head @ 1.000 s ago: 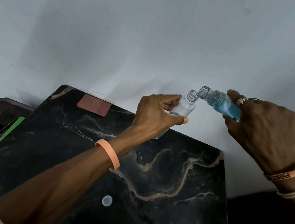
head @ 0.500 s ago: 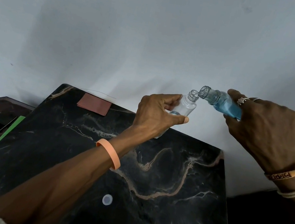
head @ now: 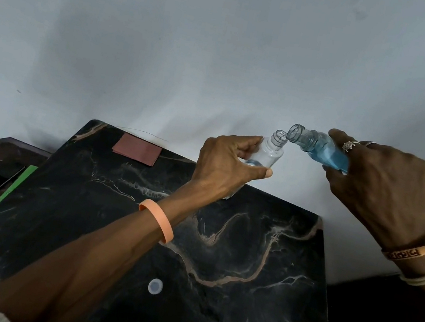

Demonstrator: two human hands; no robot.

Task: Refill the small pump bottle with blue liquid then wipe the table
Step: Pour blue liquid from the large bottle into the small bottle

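The left hand (head: 226, 163) holds the small clear bottle (head: 268, 153) above the far edge of the dark marble table (head: 244, 265), close to the pale wall (head: 225, 49). Its fingers and thumb are curled around the body of this bottle, so only the shoulder and the open threaded neck come out above the hand. The bottle stands nearly upright, with its neck leaning a little toward the right. The right hand (head: 380, 184) grips the larger bottle with blue liquid (head: 321, 151); the fingers are wrapped over its body and the thumb is under it. This bottle lies tilted, its long axis running from the right hand down-left, and its open mouth is at the rim of the small bottle's mouth, on its right side and slightly higher; I cannot tell whether they touch. The blue liquid sits in the wide part of the body and has not reached the neck, and I see no stream between the two mouths. A very small amount of liquid seems to lie in the small bottle at the level of the fingers. I judge that the coming move depends on this alignment: the right hand must raise the back end more, while the left keeps its neck exactly under the lip, otherwise liquid may fall on the table. A white round cap (head: 155, 286) lies on the table nearer the person, and a reddish-brown cloth (head: 136, 149) lies at the far left corner.
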